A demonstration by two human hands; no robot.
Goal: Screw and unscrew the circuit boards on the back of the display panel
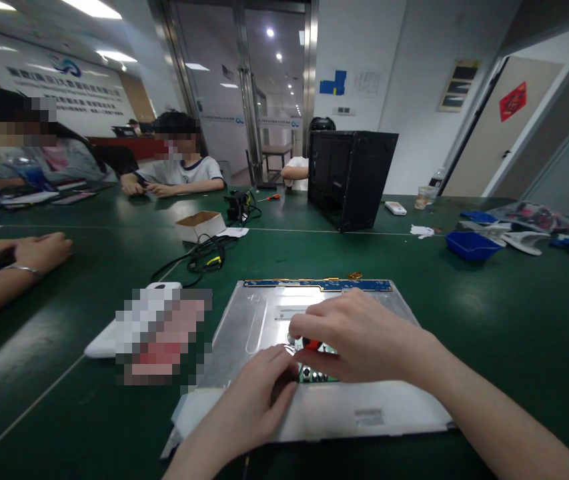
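Observation:
A flat silver metal display panel (234, 333) lies in front of me, with a narrow blue circuit strip (284, 285) along its far edge. Near its middle sits a small green circuit board (314, 373), partly covered by my hands. My right hand (349, 333) is closed around a red-handled screwdriver (311, 344) over that board; most of the tool is hidden. My left hand (264, 383) rests at the board's left side, fingers curled together; whatever they pinch is hidden. A whitish strip (334, 413) runs along the panel's near edge.
Left of the panel lies a white device (109, 337), partly pixelated. Behind it are black cables (204, 257) and a cardboard box (200, 225). A black computer case (354, 180) and blue tray (471, 245) stand farther back. Another person's hands (39, 257) rest at left.

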